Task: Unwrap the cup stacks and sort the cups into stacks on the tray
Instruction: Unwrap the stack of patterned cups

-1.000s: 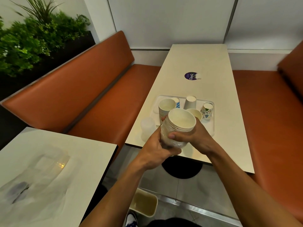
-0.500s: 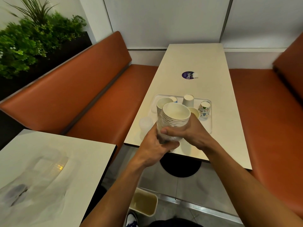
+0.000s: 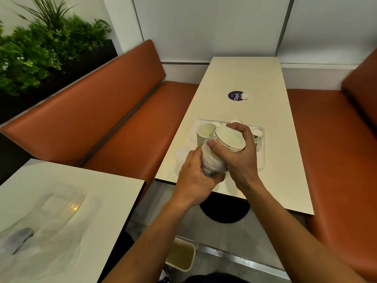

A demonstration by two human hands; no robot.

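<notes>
head view: your right hand (image 3: 240, 158) curls round the cup stack (image 3: 229, 139) near its top, thumb on the near side and fingers over the far rim, above the tray (image 3: 261, 159). your left hand (image 3: 195, 180) grips the wrap (image 3: 212, 163) bunched at its base. the sticker (image 3: 236, 96) (purple, round) reads "clayg".

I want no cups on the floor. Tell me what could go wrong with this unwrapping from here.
1. The wrapped stack is held tilted in the air near the front edge of the table. If the left hand tugs the plastic wrap hard, cups may slip from the right hand and drop.
2. The hands work close above the tray. A jerk could topple the ribbed stack or the patterned cup.
</notes>
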